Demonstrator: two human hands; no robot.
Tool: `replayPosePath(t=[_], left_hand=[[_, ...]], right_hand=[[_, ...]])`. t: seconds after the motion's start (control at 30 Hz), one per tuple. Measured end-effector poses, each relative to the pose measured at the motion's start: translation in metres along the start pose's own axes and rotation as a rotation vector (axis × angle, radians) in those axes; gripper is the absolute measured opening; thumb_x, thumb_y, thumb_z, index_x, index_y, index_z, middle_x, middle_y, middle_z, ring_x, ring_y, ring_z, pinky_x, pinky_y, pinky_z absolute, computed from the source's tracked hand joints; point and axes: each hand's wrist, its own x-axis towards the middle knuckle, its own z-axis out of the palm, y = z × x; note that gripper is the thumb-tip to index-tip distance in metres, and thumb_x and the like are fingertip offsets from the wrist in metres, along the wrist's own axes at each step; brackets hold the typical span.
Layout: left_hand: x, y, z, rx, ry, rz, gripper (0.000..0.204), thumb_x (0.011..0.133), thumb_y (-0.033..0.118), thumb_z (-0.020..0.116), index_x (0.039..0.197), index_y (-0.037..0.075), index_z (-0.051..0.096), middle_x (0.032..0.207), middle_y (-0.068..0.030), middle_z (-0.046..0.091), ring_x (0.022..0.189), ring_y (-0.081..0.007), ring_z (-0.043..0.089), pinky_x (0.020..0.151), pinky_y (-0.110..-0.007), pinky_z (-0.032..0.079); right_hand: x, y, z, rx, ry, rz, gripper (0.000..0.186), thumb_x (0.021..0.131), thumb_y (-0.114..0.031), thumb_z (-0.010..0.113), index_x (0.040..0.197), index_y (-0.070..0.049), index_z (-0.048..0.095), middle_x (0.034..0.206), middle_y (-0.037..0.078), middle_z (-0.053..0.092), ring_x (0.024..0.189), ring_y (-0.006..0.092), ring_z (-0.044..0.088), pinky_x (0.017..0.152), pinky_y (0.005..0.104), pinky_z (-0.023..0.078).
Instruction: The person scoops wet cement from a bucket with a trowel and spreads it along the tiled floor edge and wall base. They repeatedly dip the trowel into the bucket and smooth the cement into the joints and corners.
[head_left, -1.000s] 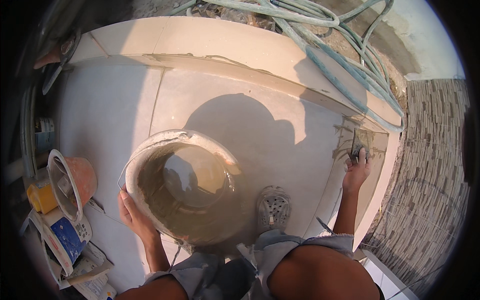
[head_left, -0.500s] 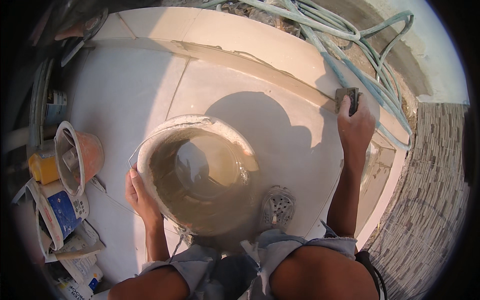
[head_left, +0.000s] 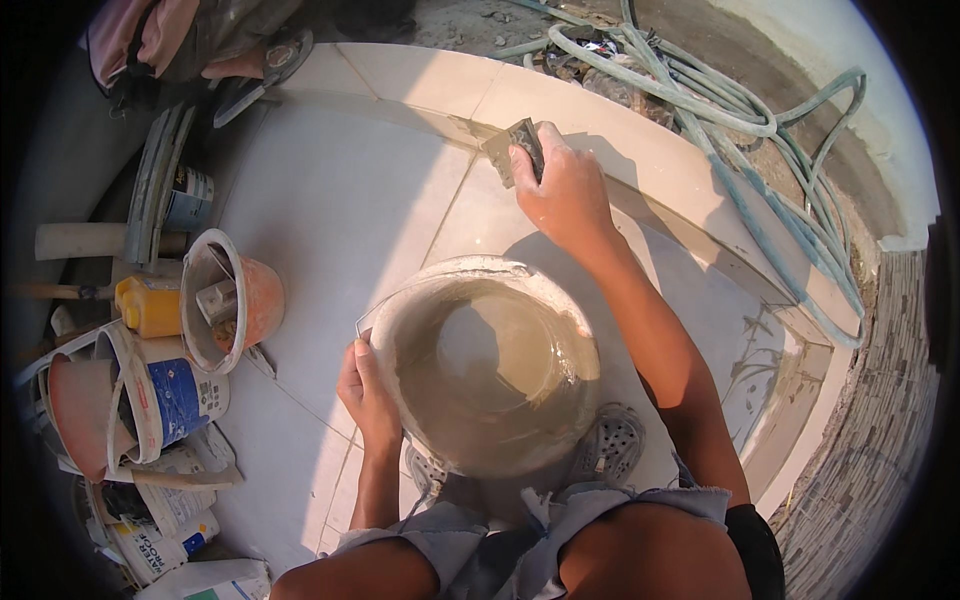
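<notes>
My left hand [head_left: 370,398] grips the near-left side of a big round bucket [head_left: 470,266], with its wire handle lying along the rim. The bucket is tilted, and thin grey-brown slurry [head_left: 435,385] coats its wall and pools in the bottom. Farther off, my right hand [head_left: 570,200] is closed around a small flat spreader [head_left: 507,152], dark and smeared with grey paste. The spreader's edge meets the joint between the pale floor tile [head_left: 340,170] and the raised tiled curb [head_left: 560,108].
At the left stand an orange bucket [head_left: 262,305] with things in it, a yellow container [head_left: 152,305], a white-and-blue pail [head_left: 178,395] and a can [head_left: 188,198]. Coiled green hose [head_left: 715,105] lies over the curb at the far right. Grey clogs [head_left: 612,445] flank the bucket.
My right hand has swept the spreader leftward along the curb joint. My left hand stays on the bucket. The whole view has shifted, showing more of the left side.
</notes>
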Motion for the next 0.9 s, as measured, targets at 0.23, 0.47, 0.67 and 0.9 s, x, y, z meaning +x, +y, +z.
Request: replayPosePath(t=[0.23,0.47,0.67,0.9], left_hand=[[-0.001,-0.003,-0.009,-0.062,-0.047,-0.033,0.045,0.115,0.035,0.043,0.13,-0.003,0.063,0.117,-0.0085,0.068,0.107,-0.0148,0.063,0.096,-0.031,0.05],[0.005,-0.01,-0.013,-0.097,-0.034,-0.059,0.044,0.115,0.034,0.043,0.132,-0.003,0.061,0.119,-0.0098,0.069,0.107,-0.0156,0.065,0.095,-0.031,0.052],[0.007,-0.007,-0.016,-0.074,-0.021,-0.052,0.044,0.114,0.034,0.045,0.132,-0.003,0.061,0.119,-0.0099,0.069,0.107,-0.016,0.065,0.094,-0.031,0.052],[0.005,-0.005,-0.006,-0.003,-0.013,-0.019,0.042,0.115,0.033,0.044,0.128,-0.002,0.063,0.116,-0.0082,0.068,0.106,-0.0143,0.062,0.094,-0.029,0.05]], right_hand=[[-0.15,0.103,-0.08,0.879,0.15,0.532,0.04,0.102,-0.018,0.066,0.128,0.008,0.05,0.116,0.017,0.072,0.098,0.027,0.076,0.082,0.0367,0.065],[-0.289,0.189,-0.153,0.741,0.797,0.62,0.036,0.107,-0.01,0.058,0.135,0.009,0.047,0.127,0.02,0.066,0.113,0.0313,0.072,0.091,0.039,0.066],[-0.229,0.245,-0.15,0.449,1.207,0.663,0.041,0.107,-0.004,0.053,0.145,0.007,0.043,0.12,0.017,0.065,0.105,0.0251,0.071,0.089,0.0387,0.067],[-0.172,0.151,-0.05,0.469,0.839,0.557,0.039,0.106,-0.005,0.055,0.142,0.009,0.048,0.116,0.015,0.066,0.099,0.0205,0.07,0.087,0.0397,0.066]])
